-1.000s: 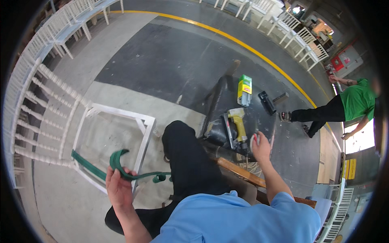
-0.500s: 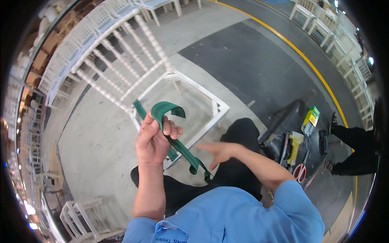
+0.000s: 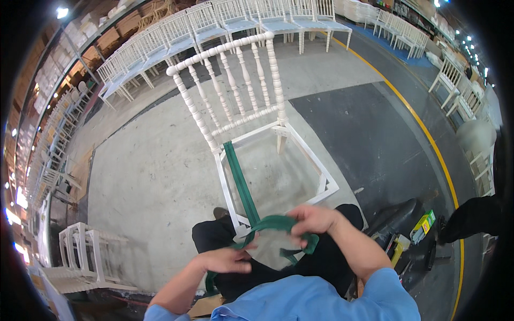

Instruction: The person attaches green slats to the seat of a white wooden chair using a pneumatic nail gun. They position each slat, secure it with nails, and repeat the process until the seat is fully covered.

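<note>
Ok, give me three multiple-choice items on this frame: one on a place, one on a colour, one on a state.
1. Where does the strap run?
A. Across the open seat frame of the white chair
B. Around a chair leg
C. Over the tools on the floor

2. What colour is the strap?
A. Yellow
B. Green
C. Black

3. How is the strap held?
A. Left hand only
B. Lying loose, untouched
C. Both hands, the right hand included

Answers:
1. A, since the band stretches from under the backrest to the frame's near rail.
2. B, as it shows dark green against the white wood.
3. C, because each hand has a closed grip on the looped end near the person's lap.
</note>
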Motion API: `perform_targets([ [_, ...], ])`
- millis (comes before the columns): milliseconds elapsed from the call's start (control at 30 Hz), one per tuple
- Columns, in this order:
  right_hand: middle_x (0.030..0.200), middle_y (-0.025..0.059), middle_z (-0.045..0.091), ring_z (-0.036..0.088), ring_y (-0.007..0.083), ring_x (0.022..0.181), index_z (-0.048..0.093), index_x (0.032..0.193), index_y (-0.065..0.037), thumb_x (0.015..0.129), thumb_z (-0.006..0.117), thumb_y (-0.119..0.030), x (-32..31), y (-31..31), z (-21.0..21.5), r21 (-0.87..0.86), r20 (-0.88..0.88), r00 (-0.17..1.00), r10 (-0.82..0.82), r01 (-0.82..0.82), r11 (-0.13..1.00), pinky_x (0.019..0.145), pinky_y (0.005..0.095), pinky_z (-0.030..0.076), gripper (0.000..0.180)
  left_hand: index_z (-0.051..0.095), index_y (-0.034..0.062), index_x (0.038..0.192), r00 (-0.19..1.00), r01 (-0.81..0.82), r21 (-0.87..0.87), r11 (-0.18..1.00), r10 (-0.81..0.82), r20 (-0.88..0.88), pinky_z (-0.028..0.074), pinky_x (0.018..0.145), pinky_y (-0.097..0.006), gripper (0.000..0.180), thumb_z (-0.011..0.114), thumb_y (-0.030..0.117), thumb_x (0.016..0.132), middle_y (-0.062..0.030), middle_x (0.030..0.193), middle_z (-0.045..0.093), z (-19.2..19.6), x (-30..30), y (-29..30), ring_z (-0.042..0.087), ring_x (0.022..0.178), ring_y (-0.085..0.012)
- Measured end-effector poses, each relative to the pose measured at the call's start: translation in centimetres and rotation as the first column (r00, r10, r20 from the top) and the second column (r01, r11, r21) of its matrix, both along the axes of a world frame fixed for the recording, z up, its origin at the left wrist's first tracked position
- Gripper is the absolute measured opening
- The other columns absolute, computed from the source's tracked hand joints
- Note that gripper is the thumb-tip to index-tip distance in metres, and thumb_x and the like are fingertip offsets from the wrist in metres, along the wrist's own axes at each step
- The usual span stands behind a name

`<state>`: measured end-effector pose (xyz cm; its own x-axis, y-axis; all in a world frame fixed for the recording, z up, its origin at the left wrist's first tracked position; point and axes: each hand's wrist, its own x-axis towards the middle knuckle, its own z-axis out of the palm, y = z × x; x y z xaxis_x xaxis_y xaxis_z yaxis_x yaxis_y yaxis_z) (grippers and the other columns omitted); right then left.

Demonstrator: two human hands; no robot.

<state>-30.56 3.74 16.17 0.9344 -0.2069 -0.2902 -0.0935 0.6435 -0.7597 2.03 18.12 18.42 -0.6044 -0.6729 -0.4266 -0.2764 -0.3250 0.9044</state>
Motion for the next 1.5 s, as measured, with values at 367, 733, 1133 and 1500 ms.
perform_targets([
  [367,0.085,0.0204,0.074,0.073,0.0329,0.082,0.076,0.101,0.0,0.093,0.079,-0.038,3.6,8.0,-7.9,-0.65,-0.504,0.85,0.153,-0.49,0.581,0.074,0.0435,0.054,0.039,0.049,0.0048,0.149,0.061,-0.707,0.601,0.372,0.879,-0.473,0.051,0.108,-0.061,0.045,0.055,0.019,0.106,-0.0182,0.131,0.067,-2.9,0.9,-9.9,0.068,0.115,-0.0419],
  [733,0.129,0.0124,0.069,0.071,0.0362,0.109,0.073,0.122,-0.023,0.086,0.081,-0.028,8.4,-1.8,-14.0,-0.771,-0.6,0.732,-0.323,-0.637,-0.012,0.086,0.0502,0.057,0.038,0.054,0.0082,0.145,0.122,-0.616,0.712,0.338,0.933,-0.337,0.053,0.101,-0.062,0.041,0.042,0.036,0.116,-0.0203,0.125,0.068,-5.7,-5.3,-7.6,0.069,0.106,-0.0427],
  [1133,0.124,0.0067,0.071,0.071,0.0268,0.106,0.07,0.125,-0.019,0.094,0.073,-0.033,6.7,0.2,-18.3,-0.894,-0.01,0.997,-0.072,0.024,0.447,0.088,0.0455,0.054,0.034,0.046,0.006,0.151,0.268,-0.503,0.751,0.428,0.903,-0.336,0.059,0.096,-0.06,0.046,0.043,0.036,0.116,-0.0226,0.125,0.067,-4.7,-13.2,-8.8,0.071,0.109,-0.0418],
  [1500,0.125,0.008,0.072,0.067,0.0165,0.108,0.067,0.134,-0.002,0.108,0.067,-0.026,-0.8,-1.5,-8.2,0.302,0.018,0.953,-0.303,0.284,0.91,0.095,0.0342,0.052,0.036,0.049,0.0043,0.148,0.191,-0.646,0.648,0.404,0.907,-0.375,0.058,0.102,-0.057,0.04,0.043,0.029,0.117,-0.0222,0.125,0.068,-2.7,-11.9,-14.6,0.071,0.113,-0.0416],
])
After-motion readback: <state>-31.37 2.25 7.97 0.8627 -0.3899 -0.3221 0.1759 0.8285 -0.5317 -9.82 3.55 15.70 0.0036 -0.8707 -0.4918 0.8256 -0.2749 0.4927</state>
